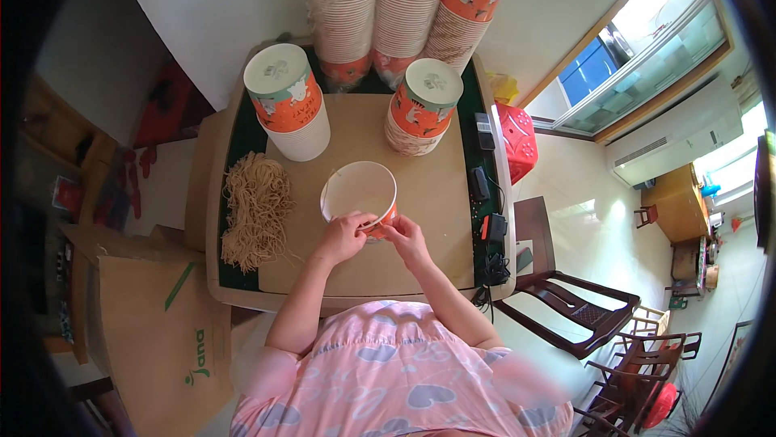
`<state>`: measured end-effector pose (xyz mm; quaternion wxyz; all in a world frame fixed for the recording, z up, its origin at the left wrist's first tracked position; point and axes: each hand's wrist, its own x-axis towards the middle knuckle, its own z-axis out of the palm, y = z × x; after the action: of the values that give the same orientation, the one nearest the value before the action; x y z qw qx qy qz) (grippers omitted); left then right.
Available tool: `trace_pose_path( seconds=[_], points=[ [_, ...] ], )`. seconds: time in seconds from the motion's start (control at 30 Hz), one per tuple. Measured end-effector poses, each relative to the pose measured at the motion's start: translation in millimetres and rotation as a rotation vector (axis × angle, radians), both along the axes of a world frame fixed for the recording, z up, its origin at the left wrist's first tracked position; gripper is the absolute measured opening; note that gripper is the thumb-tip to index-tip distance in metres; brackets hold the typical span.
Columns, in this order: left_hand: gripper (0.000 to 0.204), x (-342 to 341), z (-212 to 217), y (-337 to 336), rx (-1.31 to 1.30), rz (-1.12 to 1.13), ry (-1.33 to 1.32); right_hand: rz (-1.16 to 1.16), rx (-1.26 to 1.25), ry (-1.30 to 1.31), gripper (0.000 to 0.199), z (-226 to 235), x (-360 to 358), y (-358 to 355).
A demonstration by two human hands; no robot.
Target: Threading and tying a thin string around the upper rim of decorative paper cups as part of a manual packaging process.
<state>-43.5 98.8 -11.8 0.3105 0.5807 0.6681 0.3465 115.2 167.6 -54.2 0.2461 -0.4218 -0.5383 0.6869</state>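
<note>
A broad surface with a smooth tan sheet, dark green borders and a pale rounded rim is standing against a white wall. Near its front middle, a round white paper bucket with an orange outside is showing its open mouth. The left hand is pinching the near rim; the right hand is closing narrowly on the near right side. A loose beige string bundle is lying leftward. Nested paper buckets are towering behind. A brown cardboard box is sitting left of the surface, a red plastic stool and a dark wooden chair right.
</note>
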Motion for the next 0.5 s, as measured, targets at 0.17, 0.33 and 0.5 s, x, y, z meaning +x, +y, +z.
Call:
trace_pose_path(
  seconds=[0.17, 0.33, 0.5],
  points=[
    [0.04, 3.5, 1.4, 0.7, 0.054, 0.013, -0.041, -0.001, -0.004, -0.021, 0.012, 0.6, 0.2, 0.1],
    [0.042, 3.9, -1.2, 0.4, 0.055, 0.011, -0.034, 0.01, -0.009, -0.015, 0.013, -2.0, 0.9, -0.4],
    [0.042, 4.9, -0.9, 0.2, 0.051, 0.005, -0.014, 0.01, -0.013, -0.011, 0.013, -4.0, 2.4, 0.0]
  ],
)
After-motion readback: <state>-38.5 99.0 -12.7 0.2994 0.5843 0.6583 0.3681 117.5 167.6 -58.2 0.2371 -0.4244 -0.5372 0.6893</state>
